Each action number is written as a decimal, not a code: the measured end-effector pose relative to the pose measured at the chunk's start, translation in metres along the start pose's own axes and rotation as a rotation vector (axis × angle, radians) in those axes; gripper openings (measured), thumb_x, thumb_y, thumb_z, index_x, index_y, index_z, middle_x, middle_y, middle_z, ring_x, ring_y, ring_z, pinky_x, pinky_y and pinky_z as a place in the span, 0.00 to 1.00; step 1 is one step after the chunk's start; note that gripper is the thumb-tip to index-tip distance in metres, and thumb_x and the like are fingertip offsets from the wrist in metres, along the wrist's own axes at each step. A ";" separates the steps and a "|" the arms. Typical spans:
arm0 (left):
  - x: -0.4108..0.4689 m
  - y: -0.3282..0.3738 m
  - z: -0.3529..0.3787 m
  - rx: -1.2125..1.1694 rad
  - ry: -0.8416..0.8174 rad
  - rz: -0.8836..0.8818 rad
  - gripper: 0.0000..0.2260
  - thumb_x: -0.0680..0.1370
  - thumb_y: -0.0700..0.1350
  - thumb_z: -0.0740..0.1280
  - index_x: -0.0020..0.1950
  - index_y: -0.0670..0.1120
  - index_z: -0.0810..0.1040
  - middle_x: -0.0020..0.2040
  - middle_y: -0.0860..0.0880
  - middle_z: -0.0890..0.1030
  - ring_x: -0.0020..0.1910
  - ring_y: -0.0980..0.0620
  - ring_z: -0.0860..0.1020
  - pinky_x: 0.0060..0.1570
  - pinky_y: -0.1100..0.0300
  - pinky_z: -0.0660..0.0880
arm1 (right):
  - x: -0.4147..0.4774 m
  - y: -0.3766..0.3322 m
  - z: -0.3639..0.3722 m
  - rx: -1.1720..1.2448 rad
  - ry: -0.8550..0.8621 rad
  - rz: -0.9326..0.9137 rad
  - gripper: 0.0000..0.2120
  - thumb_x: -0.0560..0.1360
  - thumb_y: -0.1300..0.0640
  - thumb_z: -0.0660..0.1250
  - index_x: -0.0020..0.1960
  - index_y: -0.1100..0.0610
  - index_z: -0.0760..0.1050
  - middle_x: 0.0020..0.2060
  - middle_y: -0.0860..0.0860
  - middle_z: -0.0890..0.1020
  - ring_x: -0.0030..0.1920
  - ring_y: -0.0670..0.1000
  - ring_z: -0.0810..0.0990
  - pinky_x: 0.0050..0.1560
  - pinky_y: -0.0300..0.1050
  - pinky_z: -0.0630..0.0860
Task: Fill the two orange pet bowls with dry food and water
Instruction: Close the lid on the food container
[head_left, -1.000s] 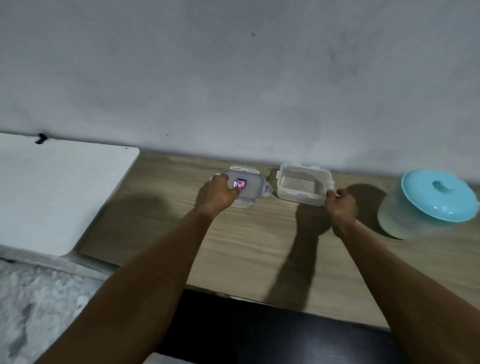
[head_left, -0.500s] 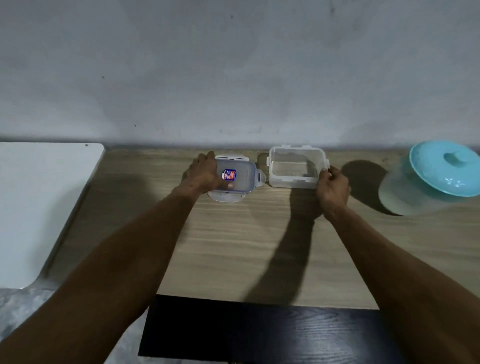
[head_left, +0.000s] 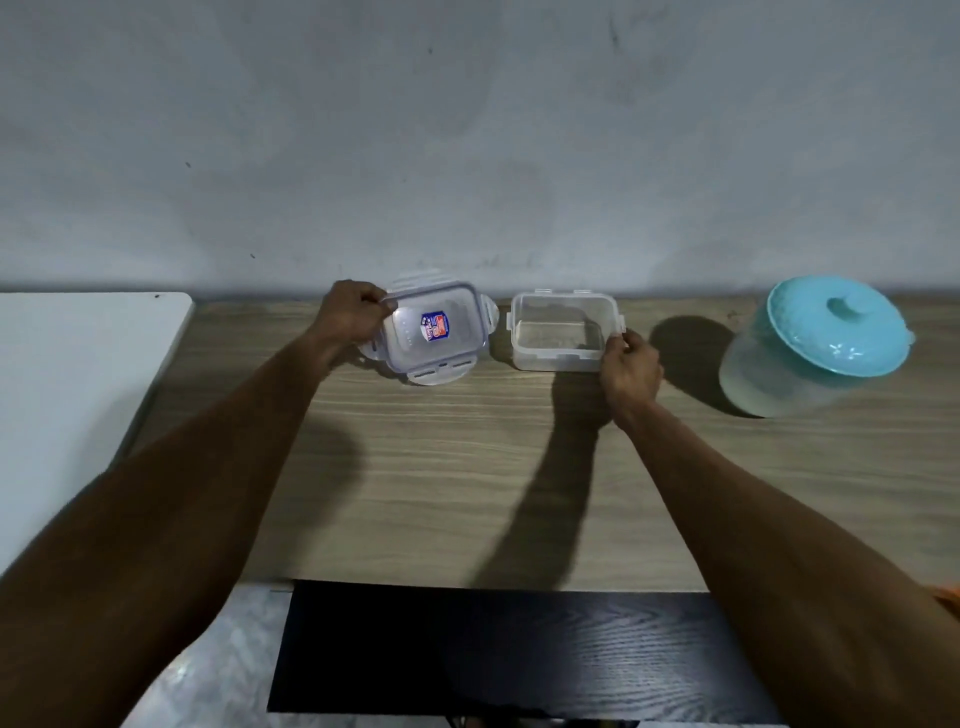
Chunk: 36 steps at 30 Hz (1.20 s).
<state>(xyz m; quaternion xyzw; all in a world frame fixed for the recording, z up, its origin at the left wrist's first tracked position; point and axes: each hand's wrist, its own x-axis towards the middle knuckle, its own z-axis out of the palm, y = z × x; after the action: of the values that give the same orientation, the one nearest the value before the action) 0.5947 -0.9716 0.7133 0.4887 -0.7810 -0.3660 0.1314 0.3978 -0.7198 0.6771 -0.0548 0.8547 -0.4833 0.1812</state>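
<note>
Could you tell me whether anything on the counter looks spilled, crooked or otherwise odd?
Nothing looks spilled or broken. The clear box is open; its lid lies beside it under the left hand, while the right hand holds the box's corner. The tub at the right looks tilted, though the wide lens may cause that.

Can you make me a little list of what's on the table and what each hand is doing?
surface: wooden table against a grey wall
left hand: holds the clear lid by its left edge; the lid has a sticker
right hand: grips the right rim of the open clear container
container contents: looks nearly empty, hard to tell
far right: round tub with a turquoise lid, closed
orange bowls: not in view
</note>
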 end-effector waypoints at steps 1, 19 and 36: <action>0.000 0.003 -0.007 -0.014 0.010 0.005 0.09 0.77 0.42 0.70 0.53 0.37 0.83 0.43 0.45 0.80 0.35 0.56 0.77 0.37 0.65 0.72 | -0.001 -0.001 0.000 0.001 -0.001 0.003 0.18 0.83 0.53 0.57 0.68 0.58 0.75 0.61 0.60 0.80 0.62 0.61 0.77 0.65 0.55 0.74; 0.001 0.112 0.080 -0.156 -0.230 0.135 0.04 0.79 0.41 0.68 0.47 0.42 0.81 0.31 0.49 0.76 0.17 0.64 0.71 0.22 0.72 0.68 | 0.020 0.000 -0.032 0.206 -0.045 0.009 0.18 0.78 0.47 0.62 0.60 0.55 0.82 0.57 0.55 0.84 0.60 0.55 0.79 0.65 0.49 0.74; 0.009 0.106 0.117 -0.105 -0.177 0.122 0.14 0.78 0.45 0.70 0.61 0.40 0.81 0.56 0.43 0.83 0.58 0.47 0.79 0.54 0.64 0.69 | 0.031 0.010 -0.033 0.216 -0.039 -0.032 0.10 0.74 0.53 0.71 0.53 0.54 0.83 0.41 0.49 0.85 0.45 0.48 0.81 0.52 0.45 0.78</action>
<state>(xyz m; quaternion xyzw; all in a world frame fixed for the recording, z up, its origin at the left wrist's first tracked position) 0.4533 -0.9005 0.7043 0.3986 -0.7975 -0.4394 0.1093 0.3581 -0.6963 0.6758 -0.0582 0.7929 -0.5744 0.1948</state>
